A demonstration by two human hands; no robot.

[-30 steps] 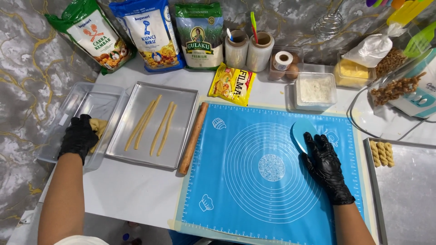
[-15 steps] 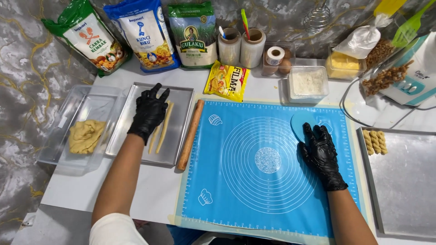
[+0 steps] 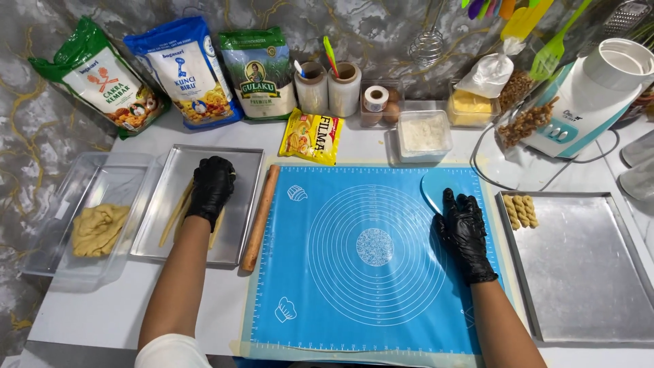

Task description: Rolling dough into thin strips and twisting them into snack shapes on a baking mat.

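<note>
So both hands are in black gloves here. The left hand (image 3: 211,187) is down in the shallow rectangular metal tray (image 3: 242,204) left of the mat, fingers curled over the thin pale dough strips (image 3: 178,211) lying lengthwise in it. It's touching them, but I can't tell if it actually has a grip on one. Half a second ago that hand was spread open, hovering over the upper part of the same tray, and a second ago it was way over in the clear plastic tub (image 3: 102,184), where the lump of yellow dough (image 3: 99,228) sits. The right hand (image 3: 465,228) has barely moved the whole time: it lies palm down and mostly flat on the blue silicone baking mat (image 3: 354,286), fingertips on a light blue plastic dough scraper (image 3: 431,187) near the mat's upper right edge, pressing rather than gripping. A wooden rolling pin (image 3: 261,215) lies between the tray and the mat, same as before. On the right, a second larger metal tray (image 3: 586,272) has a few twisted dough pieces (image 3: 521,210) in its top left corner.
</note>
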